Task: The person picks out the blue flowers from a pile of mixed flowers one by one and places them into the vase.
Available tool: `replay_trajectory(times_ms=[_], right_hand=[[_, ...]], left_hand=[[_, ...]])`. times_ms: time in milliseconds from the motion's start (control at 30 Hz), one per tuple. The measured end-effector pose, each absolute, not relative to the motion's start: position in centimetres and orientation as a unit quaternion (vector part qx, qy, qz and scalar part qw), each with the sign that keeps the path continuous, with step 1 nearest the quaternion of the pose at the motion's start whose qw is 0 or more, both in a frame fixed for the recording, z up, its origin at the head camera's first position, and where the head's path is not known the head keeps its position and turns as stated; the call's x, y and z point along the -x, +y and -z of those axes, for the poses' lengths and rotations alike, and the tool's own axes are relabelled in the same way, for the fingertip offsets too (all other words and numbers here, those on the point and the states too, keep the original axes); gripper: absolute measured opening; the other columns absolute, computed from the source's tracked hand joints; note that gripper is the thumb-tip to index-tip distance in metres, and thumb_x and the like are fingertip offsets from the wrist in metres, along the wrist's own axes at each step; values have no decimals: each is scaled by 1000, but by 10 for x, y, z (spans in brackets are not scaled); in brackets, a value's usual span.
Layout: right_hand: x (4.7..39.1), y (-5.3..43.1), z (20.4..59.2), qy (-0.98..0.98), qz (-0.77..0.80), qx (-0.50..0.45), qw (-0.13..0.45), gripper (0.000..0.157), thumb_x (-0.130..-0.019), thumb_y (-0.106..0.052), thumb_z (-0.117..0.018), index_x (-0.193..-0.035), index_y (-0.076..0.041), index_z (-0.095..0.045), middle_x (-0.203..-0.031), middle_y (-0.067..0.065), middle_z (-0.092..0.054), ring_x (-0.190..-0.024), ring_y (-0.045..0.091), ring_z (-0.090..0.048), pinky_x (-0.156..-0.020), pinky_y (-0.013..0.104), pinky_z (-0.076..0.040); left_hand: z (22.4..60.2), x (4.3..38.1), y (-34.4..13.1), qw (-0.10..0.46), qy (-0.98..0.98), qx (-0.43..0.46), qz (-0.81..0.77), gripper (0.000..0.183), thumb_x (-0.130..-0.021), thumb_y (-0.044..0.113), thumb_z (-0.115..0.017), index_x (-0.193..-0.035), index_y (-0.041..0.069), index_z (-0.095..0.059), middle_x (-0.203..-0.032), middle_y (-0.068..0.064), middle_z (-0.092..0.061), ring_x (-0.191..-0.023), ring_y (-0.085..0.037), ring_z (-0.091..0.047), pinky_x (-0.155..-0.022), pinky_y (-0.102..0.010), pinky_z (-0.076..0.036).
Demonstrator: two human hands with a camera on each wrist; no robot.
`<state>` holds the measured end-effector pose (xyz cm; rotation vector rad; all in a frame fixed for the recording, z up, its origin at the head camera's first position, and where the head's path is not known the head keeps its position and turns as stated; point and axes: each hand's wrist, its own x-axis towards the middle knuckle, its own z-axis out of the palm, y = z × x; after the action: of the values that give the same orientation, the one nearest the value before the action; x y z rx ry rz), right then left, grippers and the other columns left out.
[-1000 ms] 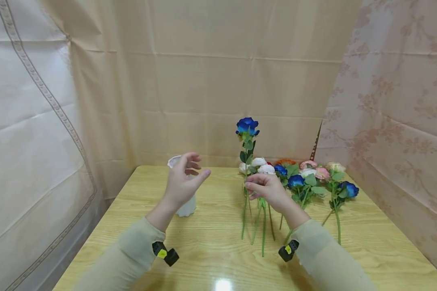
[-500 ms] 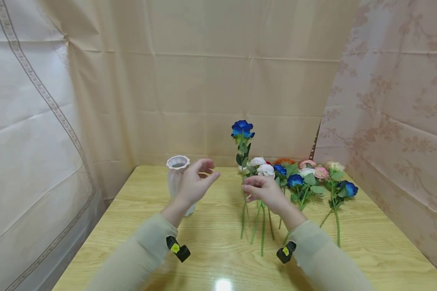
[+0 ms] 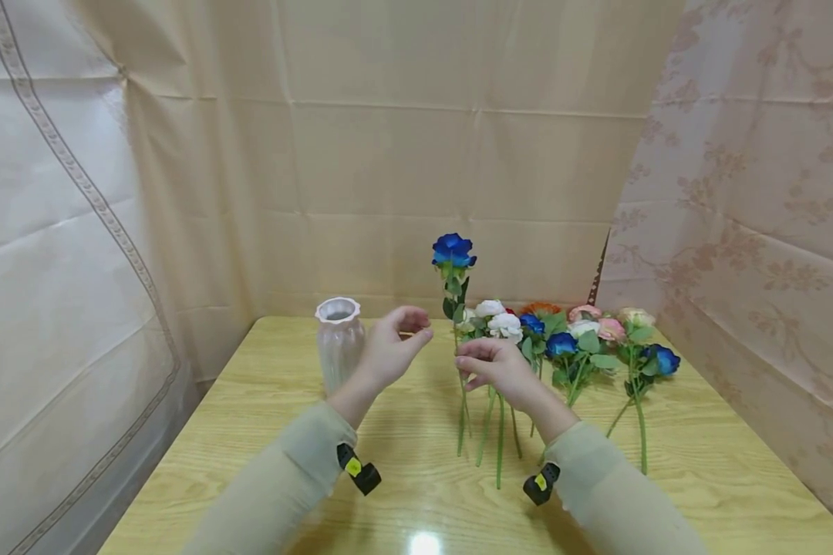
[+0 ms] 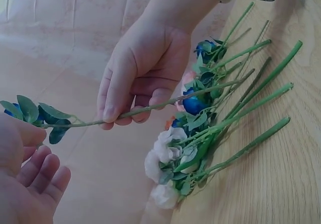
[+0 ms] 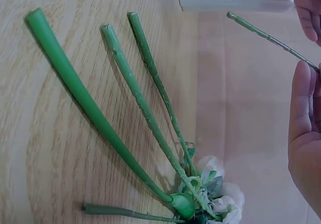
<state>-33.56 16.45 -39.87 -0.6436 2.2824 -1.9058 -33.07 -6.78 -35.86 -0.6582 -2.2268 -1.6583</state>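
My right hand (image 3: pixel 503 371) pinches the stem of an artificial blue rose (image 3: pixel 453 251) between thumb and fingertips. The rose stands upright, its bloom above the hand, and in the right wrist view the bare end of its stem (image 5: pixel 261 33) sticks out past the fingers. My left hand (image 3: pixel 394 348) hovers left of the stem with loosely bent fingers and holds nothing. In the left wrist view that left hand (image 4: pixel 27 176) overlaps the leafy part of the rose; whether it touches cannot be told. A white fluted vase (image 3: pixel 338 343) stands upright just behind my left hand.
Several artificial flowers lie on the wooden table (image 3: pixel 416 478) at the right. Among them are white blooms (image 3: pixel 505 327), blue roses (image 3: pixel 561 344), pink blooms (image 3: pixel 612 330) and an orange flower (image 3: pixel 541 309). Their green stems (image 3: pixel 500 447) point toward the near edge. Curtains (image 3: pixel 423 154) surround the table.
My left hand has moved right, from in front of the vase toward the rose, uncovering the vase's mouth. The right hand has carried the blue rose slightly left and a little lower.
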Motion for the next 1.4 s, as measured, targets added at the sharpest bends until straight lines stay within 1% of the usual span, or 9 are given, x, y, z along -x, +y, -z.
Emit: replay_trajectory(times_ms=[167, 500, 600, 733, 833, 933, 1200, 1267, 1400], right_hand=[[334, 163, 397, 748, 625, 214, 56, 25, -99, -13, -69, -117, 5, -68, -100, 28, -65, -86, 27, -65, -72, 44, -62], [335, 163, 399, 750, 619, 224, 63, 25, -100, -11, -68, -118, 5, -67, -100, 23, -67, -87, 27, -66, -72, 45, -62], [335, 162, 399, 752, 615, 228, 65, 24, -100, -12, -68, -117, 5, -68, -101, 26, -66, -86, 27, -66, -72, 45, -62], [334, 161, 398, 753, 614, 224, 71, 24, -99, -12, -69, -116, 5, -68, -102, 30, -65, -84, 26, -66, -71, 46, -62], [333, 160, 398, 754, 614, 220, 75, 24, -99, -12, -69, -116, 4, -68, -99, 25, -67, -83, 24, -67, -71, 45, -62], [333, 158, 398, 756, 612, 219, 79, 23, -99, -12, -69, -115, 5, -69, -97, 21, -69, -83, 24, -67, -71, 45, -62], [331, 155, 398, 757, 607, 225, 89, 23, -99, -13, -68, -115, 3, -69, -102, 28, -66, -89, 37, -66, -74, 51, -61], [331, 154, 398, 758, 605, 226, 91, 22, -100, -14, -68, -115, 2, -69, -101, 27, -66, -88, 35, -66, -75, 52, -61], [331, 154, 400, 759, 601, 232, 94, 22, -99, -15, -68, -115, 1, -70, -97, 19, -68, -84, 27, -67, -75, 52, -61]], left_hand=[[359, 332, -63, 137, -773, 217, 580, 21, -95, 8, -71, -115, 3, -68, -104, -7, -70, -97, -21, -67, -89, -37, -57], [363, 335, -56, 121, -792, 210, 561, 16, -96, 14, -71, -110, 7, -71, -100, -4, -72, -96, -23, -66, -83, -37, -57], [365, 337, -55, 116, -797, 215, 552, 15, -97, 15, -70, -109, 6, -72, -99, -3, -72, -94, -21, -66, -80, -36, -57], [365, 337, -54, 104, -800, 218, 549, 20, -98, 17, -70, -111, 3, -71, -98, -3, -72, -92, -20, -65, -78, -34, -57], [365, 337, -54, 97, -799, 214, 554, 21, -98, 19, -70, -111, 3, -71, -97, -4, -72, -91, -20, -66, -77, -34, -57], [365, 337, -53, 90, -799, 210, 557, 19, -98, 20, -69, -110, 5, -72, -98, -3, -72, -89, -19, -66, -77, -34, -57], [367, 339, -52, 77, -802, 201, 557, 18, -99, 20, -69, -110, 6, -72, -99, -3, -72, -87, -18, -67, -78, -34, -58], [367, 339, -52, 75, -802, 200, 558, 17, -99, 19, -68, -109, 6, -72, -98, -3, -72, -87, -18, -67, -77, -34, -58], [366, 339, -51, 75, -799, 200, 562, 16, -99, 18, -69, -108, 5, -72, -96, -3, -72, -85, -18, -67, -76, -33, -58]])
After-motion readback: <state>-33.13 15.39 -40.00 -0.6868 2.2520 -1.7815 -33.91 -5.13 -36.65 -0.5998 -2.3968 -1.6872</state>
